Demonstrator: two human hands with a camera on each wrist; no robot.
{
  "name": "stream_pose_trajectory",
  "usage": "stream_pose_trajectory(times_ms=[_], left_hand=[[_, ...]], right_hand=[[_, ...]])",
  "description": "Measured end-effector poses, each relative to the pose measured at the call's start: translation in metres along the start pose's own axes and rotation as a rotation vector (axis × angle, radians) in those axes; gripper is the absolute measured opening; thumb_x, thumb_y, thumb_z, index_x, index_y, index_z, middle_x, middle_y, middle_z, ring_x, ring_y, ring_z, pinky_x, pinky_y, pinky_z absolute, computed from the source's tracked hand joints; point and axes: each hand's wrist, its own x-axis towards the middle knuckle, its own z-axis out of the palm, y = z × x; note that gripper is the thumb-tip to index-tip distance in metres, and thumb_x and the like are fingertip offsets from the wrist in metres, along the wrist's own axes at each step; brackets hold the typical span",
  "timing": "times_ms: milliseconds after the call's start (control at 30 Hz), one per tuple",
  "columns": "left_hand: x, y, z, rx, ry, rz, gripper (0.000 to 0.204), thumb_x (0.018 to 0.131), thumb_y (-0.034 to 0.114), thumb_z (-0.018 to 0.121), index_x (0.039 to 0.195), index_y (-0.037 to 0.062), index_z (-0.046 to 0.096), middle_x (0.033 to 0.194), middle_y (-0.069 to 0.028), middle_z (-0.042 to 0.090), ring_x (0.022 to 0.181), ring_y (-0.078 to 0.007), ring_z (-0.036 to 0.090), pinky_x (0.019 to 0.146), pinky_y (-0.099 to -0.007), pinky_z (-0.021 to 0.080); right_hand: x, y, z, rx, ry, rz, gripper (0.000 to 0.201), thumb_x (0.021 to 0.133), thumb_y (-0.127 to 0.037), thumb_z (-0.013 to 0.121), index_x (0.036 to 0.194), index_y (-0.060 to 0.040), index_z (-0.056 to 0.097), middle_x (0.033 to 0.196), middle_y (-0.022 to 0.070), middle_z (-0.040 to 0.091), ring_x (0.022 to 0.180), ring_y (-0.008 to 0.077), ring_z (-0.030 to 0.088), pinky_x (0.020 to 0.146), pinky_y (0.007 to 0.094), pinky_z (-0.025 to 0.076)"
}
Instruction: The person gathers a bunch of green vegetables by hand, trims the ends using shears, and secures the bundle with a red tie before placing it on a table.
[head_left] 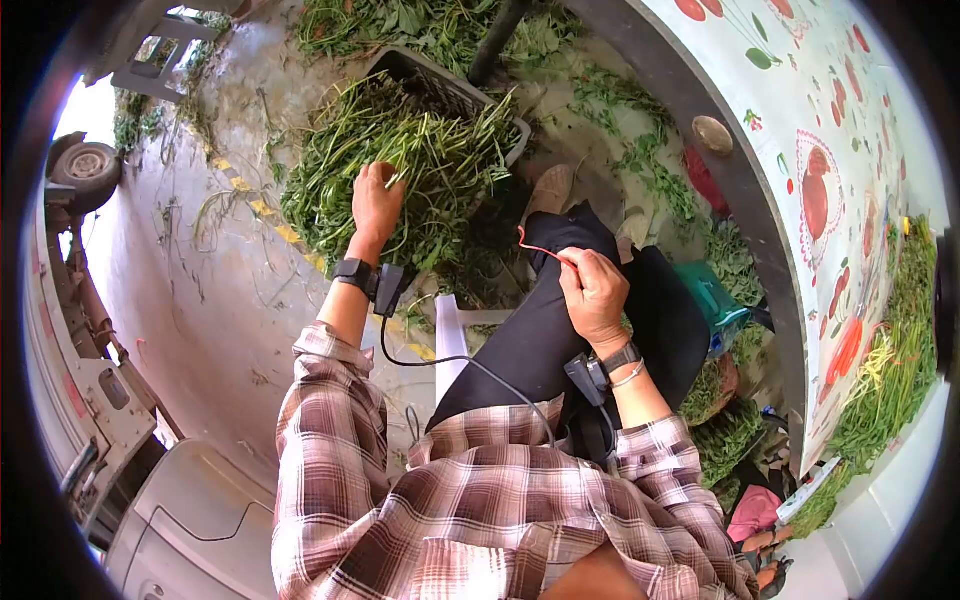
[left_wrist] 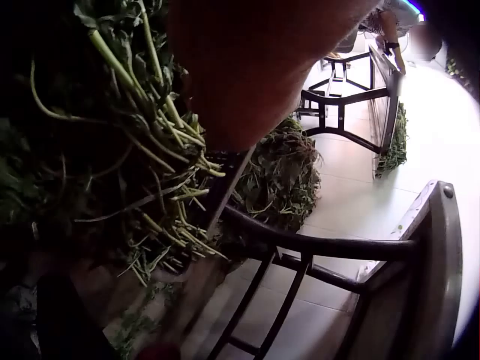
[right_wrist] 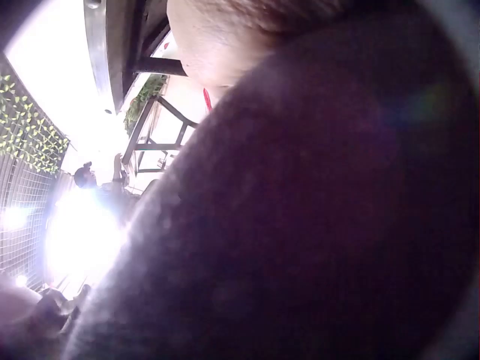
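Note:
In the head view my left hand (head_left: 377, 208) is at a big heap of leafy green stems (head_left: 450, 150), its fingers bent round a few pale stems at the near side. The heap tops a dark plastic crate (head_left: 435, 78). Cut stem ends (left_wrist: 176, 225) fan out below the hand in the left wrist view. Over the lap, my right hand (head_left: 598, 298) pinches a thin red tie (head_left: 540, 248) between thumb and finger, one end sticking out to the left. A sliver of the red tie (right_wrist: 208, 100) shows in the right wrist view, mostly blocked by a dark blur.
A table with a fruit-print cloth (head_left: 770, 130) stands on the right, bearing orange-red ties (head_left: 848, 348) and long greens (head_left: 890, 400). Loose leaves litter the floor (head_left: 200, 290). At the left are a vehicle (head_left: 190, 520) and a wheel (head_left: 88, 170). A green bag (head_left: 708, 295) lies beside the legs.

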Motion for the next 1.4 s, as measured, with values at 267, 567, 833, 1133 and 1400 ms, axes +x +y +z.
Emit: stream_pose_trajectory(times_ms=[267,567,833,1133,1400], left_hand=[[-0.005,-0.020,0.003,-0.003,-0.035,-0.105,0.021,0.077,0.018,0.062,0.096,0.0089,0.066,0.093,-0.0101,0.058,0.091,-0.0263,0.055,0.081,-0.0359,0.044],[0.013,-0.007,-0.004,-0.253,0.203,-0.143,0.019,0.084,0.018,0.056,0.094,0.0036,0.061,0.089,-0.0142,0.064,0.082,-0.0301,0.061,0.074,-0.0365,0.047],[0.035,-0.003,0.013,-0.097,-0.006,-0.087,0.036,0.081,0.029,0.061,0.098,-0.0024,0.057,0.091,-0.0167,0.059,0.087,-0.0293,0.058,0.077,-0.0359,0.045],[0.035,-0.003,0.023,-0.003,-0.141,-0.122,0.051,0.069,0.022,0.073,0.111,0.0024,0.053,0.110,-0.0180,0.051,0.102,-0.0320,0.051,0.088,-0.0377,0.043],[0.033,-0.004,0.021,-0.047,-0.063,-0.063,0.049,0.070,0.025,0.073,0.110,0.0035,0.056,0.108,-0.0163,0.051,0.100,-0.0311,0.052,0.087,-0.0367,0.044]], right_hand=[[-0.002,0.002,-0.002,0.012,0.001,0.005,0.013,0.073,-0.001,0.061,0.084,-0.0065,0.058,0.073,0.0082,0.060,0.066,0.0266,0.059,0.059,0.0337,0.047],[-0.002,0.001,-0.002,0.021,0.015,0.009,0.012,0.073,0.000,0.061,0.084,-0.0063,0.058,0.073,0.0089,0.061,0.066,0.0273,0.060,0.059,0.0340,0.048],[-0.001,0.003,-0.001,0.021,0.026,-0.002,0.013,0.073,0.000,0.061,0.085,-0.0060,0.058,0.073,0.0088,0.061,0.066,0.0270,0.060,0.058,0.0339,0.048],[-0.001,0.004,-0.001,0.036,0.013,0.010,0.014,0.073,0.000,0.061,0.085,-0.0065,0.058,0.073,0.0084,0.061,0.067,0.0266,0.060,0.059,0.0338,0.048],[-0.001,0.004,-0.001,0.021,0.023,0.010,0.014,0.073,0.000,0.061,0.084,-0.0066,0.058,0.072,0.0083,0.059,0.065,0.0270,0.060,0.057,0.0342,0.047]])
